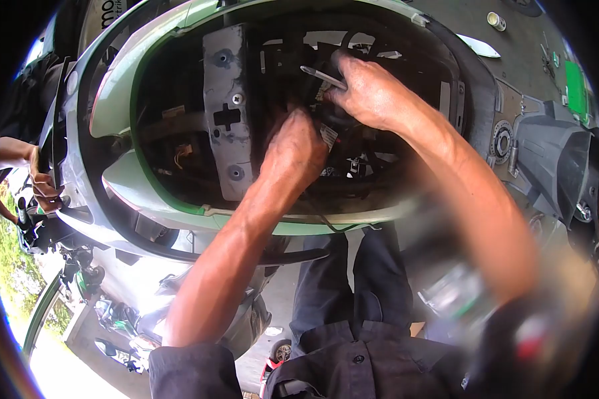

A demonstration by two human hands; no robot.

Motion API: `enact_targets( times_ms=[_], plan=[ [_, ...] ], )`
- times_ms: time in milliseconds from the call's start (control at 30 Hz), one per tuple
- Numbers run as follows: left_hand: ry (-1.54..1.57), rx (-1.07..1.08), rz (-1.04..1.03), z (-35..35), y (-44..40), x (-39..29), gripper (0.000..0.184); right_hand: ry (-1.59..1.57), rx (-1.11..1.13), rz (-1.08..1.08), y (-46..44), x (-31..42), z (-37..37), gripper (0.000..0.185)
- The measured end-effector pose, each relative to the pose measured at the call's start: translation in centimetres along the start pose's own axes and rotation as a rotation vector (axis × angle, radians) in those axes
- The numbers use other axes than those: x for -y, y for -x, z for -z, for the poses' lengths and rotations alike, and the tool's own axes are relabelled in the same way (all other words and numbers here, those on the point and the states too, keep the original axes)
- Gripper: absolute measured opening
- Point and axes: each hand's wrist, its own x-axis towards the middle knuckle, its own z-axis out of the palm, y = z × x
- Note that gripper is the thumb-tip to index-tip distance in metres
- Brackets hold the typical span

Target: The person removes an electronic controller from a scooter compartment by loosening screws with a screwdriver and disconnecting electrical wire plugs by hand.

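Observation:
Both of my hands reach into the dark opening of a scooter body with pale green panels point(128, 184). My left hand point(295, 150) is closed, its fingertips lost in shadow among dark parts, right of a grey metal bracket point(227, 149). Farther right, my right hand point(367, 91) has its fingers bent and pressed together around a metal screwdriver-like tool point(323, 76), whose tip points up and left. Below the fingers, a small part with a white label point(327, 136) shows between the hands. Whatever my left fingers touch is hidden.
Another person's hand point(45, 189) is at the far left, beside the scooter's grey edge. Loose grey body parts point(558, 149) lie on the right. A green box point(576, 92) and a small can point(496, 21) are on the floor at the upper right.

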Motion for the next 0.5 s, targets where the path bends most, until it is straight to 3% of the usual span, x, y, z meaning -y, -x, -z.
enact_targets(
  times_ms=[300, 500],
  plan=[
    [-0.014, 0.037, -0.043, -0.3, 0.0, 0.5, 0.037, 0.022, -0.099, 0.054, 1.5, 0.1, -0.6, 0.017],
    [-0.001, 0.055, -0.035, -0.3, -0.2, 0.6, 0.042, -0.054, -0.172, 0.021, 2.0, -0.1, -1.3, 0.019]
  ],
)
